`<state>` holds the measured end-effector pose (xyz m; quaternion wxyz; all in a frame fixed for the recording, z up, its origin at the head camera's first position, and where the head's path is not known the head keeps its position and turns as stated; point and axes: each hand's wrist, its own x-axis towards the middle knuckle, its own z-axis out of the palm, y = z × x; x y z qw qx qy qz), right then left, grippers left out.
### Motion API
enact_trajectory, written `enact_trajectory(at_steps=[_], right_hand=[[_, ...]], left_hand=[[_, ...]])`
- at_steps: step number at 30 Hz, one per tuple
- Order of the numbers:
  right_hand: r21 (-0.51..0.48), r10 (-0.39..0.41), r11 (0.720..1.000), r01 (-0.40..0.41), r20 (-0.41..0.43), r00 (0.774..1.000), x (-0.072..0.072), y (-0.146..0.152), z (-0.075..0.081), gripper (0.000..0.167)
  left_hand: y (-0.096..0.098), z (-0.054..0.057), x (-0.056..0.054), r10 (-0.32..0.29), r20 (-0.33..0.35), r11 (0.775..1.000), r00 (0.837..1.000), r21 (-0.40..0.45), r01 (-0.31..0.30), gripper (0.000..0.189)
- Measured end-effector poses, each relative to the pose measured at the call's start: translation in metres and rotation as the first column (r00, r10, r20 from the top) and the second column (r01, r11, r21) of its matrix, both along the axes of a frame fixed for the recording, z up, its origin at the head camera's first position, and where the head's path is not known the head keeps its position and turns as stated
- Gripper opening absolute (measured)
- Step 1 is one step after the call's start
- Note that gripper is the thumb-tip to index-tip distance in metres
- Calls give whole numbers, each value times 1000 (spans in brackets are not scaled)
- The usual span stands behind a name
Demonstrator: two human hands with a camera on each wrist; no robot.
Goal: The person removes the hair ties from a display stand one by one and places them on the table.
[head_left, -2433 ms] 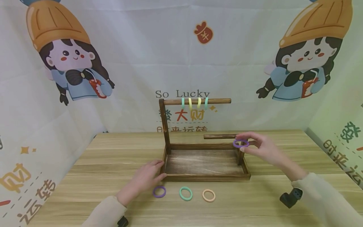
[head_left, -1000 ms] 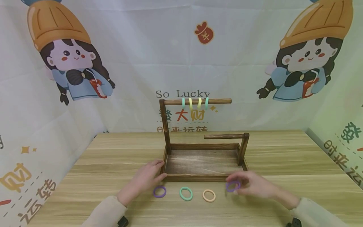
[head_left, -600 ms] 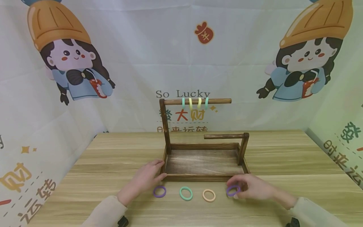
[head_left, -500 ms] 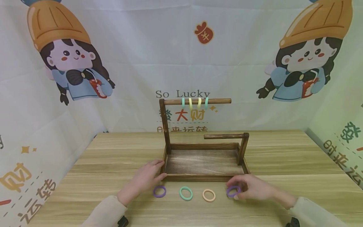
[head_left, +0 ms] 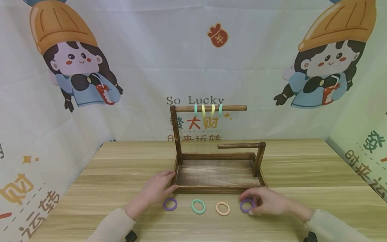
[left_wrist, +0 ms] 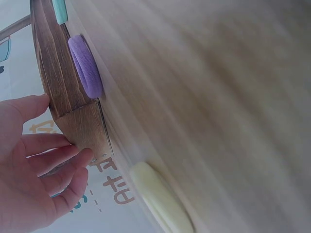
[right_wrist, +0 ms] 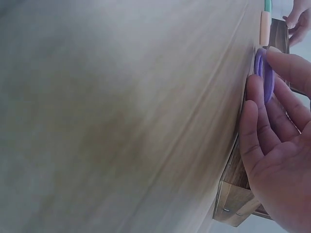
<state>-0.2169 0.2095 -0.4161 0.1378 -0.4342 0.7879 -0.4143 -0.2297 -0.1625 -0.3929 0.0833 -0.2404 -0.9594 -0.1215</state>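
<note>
My right hand [head_left: 266,200] pinches a purple hair tie [head_left: 247,206] between thumb and fingers, low at the tabletop in front of the wooden stand [head_left: 220,190]. In the right wrist view this purple hair tie [right_wrist: 265,77] stands partly between the fingers. At the stand's front left corner, my left hand [head_left: 152,190] rests with relaxed fingers [left_wrist: 53,160] and thumb touching the wood. Along the front lie another purple hair tie [head_left: 170,204], a green one [head_left: 198,206] and a peach one [head_left: 222,208]. Green and yellow hair ties [head_left: 213,110] hang on the upper bar.
A lower bar [head_left: 239,146] juts left from the stand's right post. In the left wrist view a pale yellow hair tie [left_wrist: 160,196] lies on the table near the left hand. A printed cloth [head_left: 145,50] hangs behind the wooden table [head_left: 317,168].
My right hand has brought the purple hair tie from beside the lower bar down to the tabletop, then shifted it slightly left. The left hand stays at the stand's corner.
</note>
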Motion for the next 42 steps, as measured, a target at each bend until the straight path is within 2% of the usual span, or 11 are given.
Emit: enact_trajectory(at_steps=[4,9,13,20,27,30,42], right_hand=[[-12,-3,1000,3,33,999,0,2,-1,41],[-7,-51,999,51,42,998,2,6,10,40],[-20,-97,995,97,-20,995,-3,11,23,39],[-77,-166,984,160,-73,983,-13,19,52,33],[-133,-288,954,270,-148,946,-28,25,77,31],[-151,-322,942,300,-151,934,-35,28,88,31],[-112,-434,900,421,-163,886,-59,34,124,34]], left_hand=[[0,0,0,-1,0,1000,1000,-3,1,49],[0,-1,-1,-7,-9,1000,1000,0,7,48],[0,0,-1,-8,-11,1000,1000,0,8,49],[0,2,1,-6,-10,1000,1000,4,6,48],[1,1,0,-3,-9,1000,1000,2,3,49],[1,1,0,-1,-6,1000,1000,1,1,48],[0,1,1,-6,-5,1000,1000,1,6,49]])
